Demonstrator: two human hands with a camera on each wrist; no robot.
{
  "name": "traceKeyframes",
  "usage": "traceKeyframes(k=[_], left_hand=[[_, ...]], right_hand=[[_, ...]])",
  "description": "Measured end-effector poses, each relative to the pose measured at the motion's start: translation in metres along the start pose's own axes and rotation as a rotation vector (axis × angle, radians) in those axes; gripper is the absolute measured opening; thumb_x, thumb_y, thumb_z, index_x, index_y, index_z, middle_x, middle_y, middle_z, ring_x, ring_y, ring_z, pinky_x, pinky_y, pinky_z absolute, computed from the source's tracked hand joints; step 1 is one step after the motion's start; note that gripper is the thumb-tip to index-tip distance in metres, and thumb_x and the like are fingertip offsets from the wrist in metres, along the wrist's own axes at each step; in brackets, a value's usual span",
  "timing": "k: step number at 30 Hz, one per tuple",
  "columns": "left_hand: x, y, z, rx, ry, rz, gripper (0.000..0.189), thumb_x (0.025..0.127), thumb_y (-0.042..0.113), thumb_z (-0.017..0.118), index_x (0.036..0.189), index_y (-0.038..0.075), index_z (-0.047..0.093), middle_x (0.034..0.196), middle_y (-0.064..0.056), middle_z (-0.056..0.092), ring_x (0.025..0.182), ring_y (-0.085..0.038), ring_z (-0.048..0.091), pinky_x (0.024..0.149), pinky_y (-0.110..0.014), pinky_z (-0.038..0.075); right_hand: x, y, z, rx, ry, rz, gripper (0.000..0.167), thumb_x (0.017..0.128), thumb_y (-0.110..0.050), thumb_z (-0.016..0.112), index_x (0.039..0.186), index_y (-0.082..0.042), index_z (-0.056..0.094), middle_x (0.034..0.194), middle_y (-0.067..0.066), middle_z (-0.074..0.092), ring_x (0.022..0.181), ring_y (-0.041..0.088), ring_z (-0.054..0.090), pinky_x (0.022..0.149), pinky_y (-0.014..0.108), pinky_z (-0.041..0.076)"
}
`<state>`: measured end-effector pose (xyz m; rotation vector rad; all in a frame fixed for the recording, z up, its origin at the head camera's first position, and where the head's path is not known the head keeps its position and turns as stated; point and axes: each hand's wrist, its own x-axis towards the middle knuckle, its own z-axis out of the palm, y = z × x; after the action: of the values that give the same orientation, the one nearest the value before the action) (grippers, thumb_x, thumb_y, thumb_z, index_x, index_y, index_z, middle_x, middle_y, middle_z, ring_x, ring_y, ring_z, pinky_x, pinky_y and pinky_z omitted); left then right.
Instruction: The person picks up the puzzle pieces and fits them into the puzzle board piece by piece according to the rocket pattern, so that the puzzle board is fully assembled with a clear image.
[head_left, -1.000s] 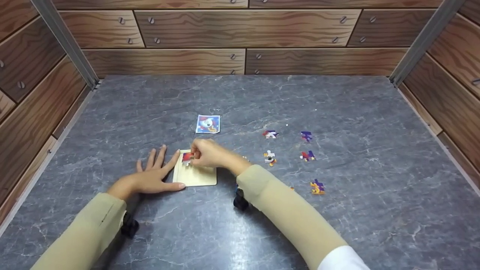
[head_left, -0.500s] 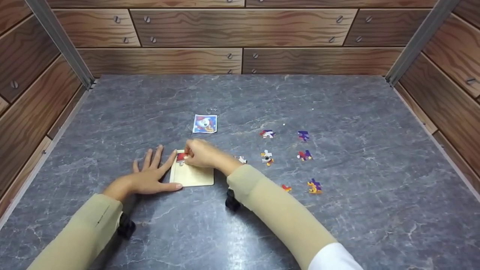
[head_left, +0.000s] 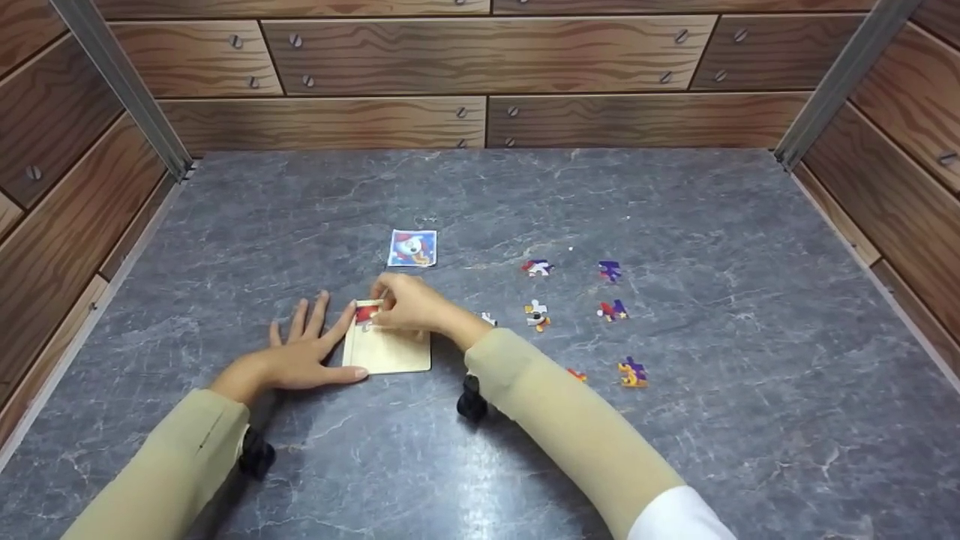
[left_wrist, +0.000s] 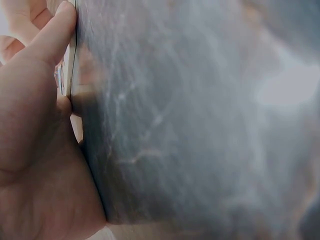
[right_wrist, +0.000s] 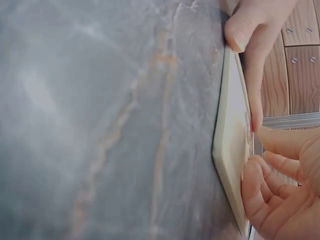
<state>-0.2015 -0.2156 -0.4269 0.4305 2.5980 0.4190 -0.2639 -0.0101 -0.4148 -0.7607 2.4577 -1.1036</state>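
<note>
A shallow pale wooden puzzle tray (head_left: 386, 356) lies on the table left of centre. My left hand (head_left: 300, 360) is spread flat beside it, with the index fingertip at its upper left corner and the thumb at its lower left corner. A red and white puzzle piece (head_left: 365, 313) sits in the tray's upper left corner. My right hand (head_left: 412, 304) reaches over the tray with curled fingers and pinches that piece at its right side. In the right wrist view the thumb and fingertips are right at the tray surface (right_wrist: 232, 115); part of the piece is hidden by the hand.
A small picture card (head_left: 412, 248) of a cartoon dog lies behind the tray. Several loose puzzle pieces, among them a purple and orange piece (head_left: 632, 372) and a white and black piece (head_left: 537, 316), lie to the right, some partly hidden by my right arm. Wood-patterned walls (head_left: 480, 56) enclose the table.
The red and white piece has shifted slightly left into the tray's corner, with my right hand following it. My left hand stays in place at the tray's left edge.
</note>
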Motion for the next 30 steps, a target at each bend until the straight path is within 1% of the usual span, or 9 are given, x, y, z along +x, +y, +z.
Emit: traceKeyframes(k=[3,9,13,16,18,22,23,27,30], left_hand=[[-0.001,-0.001,0.0,0.002,-0.003,-0.003,0.102,0.078,0.075,0.045,0.15,0.024,-0.008,0.147,-0.02,-0.028,0.13,-0.044,-0.027,0.09,-0.073,-0.015],[-0.001,0.0,-0.002,0.003,-0.001,-0.006,0.103,0.078,0.075,0.045,0.15,0.024,-0.009,0.147,-0.021,-0.028,0.13,-0.044,-0.027,0.09,-0.073,-0.015],[0.0,0.001,-0.001,0.003,-0.006,-0.005,0.104,0.078,0.076,0.045,0.149,0.024,-0.01,0.147,-0.019,-0.029,0.13,-0.043,-0.028,0.09,-0.073,-0.015],[0.002,0.001,0.0,0.008,-0.011,-0.011,0.105,0.077,0.077,0.044,0.149,0.024,-0.01,0.147,-0.019,-0.029,0.131,-0.042,-0.028,0.09,-0.072,-0.015],[0.002,0.001,0.0,0.007,-0.012,-0.015,0.106,0.077,0.077,0.045,0.149,0.024,-0.01,0.147,-0.019,-0.029,0.13,-0.042,-0.028,0.09,-0.072,-0.015],[0.002,0.001,0.001,0.001,-0.014,-0.021,0.106,0.076,0.077,0.045,0.149,0.024,-0.01,0.147,-0.019,-0.029,0.13,-0.042,-0.029,0.09,-0.072,-0.016],[0.002,0.001,0.001,-0.001,-0.016,-0.022,0.106,0.076,0.077,0.045,0.149,0.024,-0.01,0.147,-0.019,-0.029,0.13,-0.042,-0.029,0.09,-0.072,-0.016],[0.001,0.001,0.0,-0.004,-0.018,-0.019,0.105,0.077,0.077,0.045,0.149,0.024,-0.01,0.147,-0.018,-0.03,0.13,-0.042,-0.029,0.09,-0.072,-0.016],[0.001,0.002,-0.001,-0.002,-0.012,-0.011,0.105,0.077,0.076,0.045,0.149,0.024,-0.01,0.147,-0.018,-0.029,0.131,-0.042,-0.029,0.091,-0.072,-0.016]], right_hand=[[-0.003,0.0,-0.003,0.063,-0.012,-0.002,0.026,0.083,-0.007,0.067,0.106,0.001,0.057,0.079,0.004,0.058,0.052,0.01,0.051,0.043,0.025,0.047],[-0.007,0.002,-0.011,0.088,0.012,-0.034,0.025,0.087,-0.012,0.065,0.107,0.003,0.059,0.083,0.006,0.058,0.054,0.012,0.053,0.047,0.026,0.048],[-0.012,0.006,-0.021,0.043,0.045,-0.085,0.024,0.088,-0.013,0.064,0.106,0.003,0.061,0.088,0.009,0.061,0.068,0.013,0.056,0.058,0.024,0.049],[-0.015,0.009,-0.029,0.024,0.063,-0.118,0.023,0.088,-0.012,0.064,0.104,0.003,0.062,0.09,0.011,0.062,0.078,0.015,0.056,0.066,0.023,0.047],[-0.017,0.01,-0.035,0.029,0.071,-0.127,0.022,0.087,-0.012,0.064,0.102,0.004,0.062,0.09,0.011,0.062,0.077,0.015,0.057,0.065,0.023,0.048],[-0.023,0.014,-0.043,0.07,0.059,-0.116,0.022,0.088,-0.012,0.063,0.103,0.004,0.061,0.088,0.01,0.062,0.069,0.016,0.057,0.06,0.028,0.051],[-0.025,0.015,-0.045,0.082,0.055,-0.112,0.023,0.088,-0.012,0.063,0.104,0.004,0.06,0.088,0.01,0.061,0.068,0.018,0.058,0.06,0.03,0.052],[-0.034,0.022,-0.053,0.145,0.04,-0.083,0.026,0.089,-0.012,0.062,0.108,0.006,0.058,0.089,0.01,0.059,0.071,0.031,0.061,0.063,0.04,0.053],[-0.04,0.029,-0.059,0.171,0.047,-0.058,0.029,0.089,-0.012,0.063,0.11,0.007,0.057,0.089,0.011,0.059,0.073,0.034,0.061,0.064,0.043,0.053]])
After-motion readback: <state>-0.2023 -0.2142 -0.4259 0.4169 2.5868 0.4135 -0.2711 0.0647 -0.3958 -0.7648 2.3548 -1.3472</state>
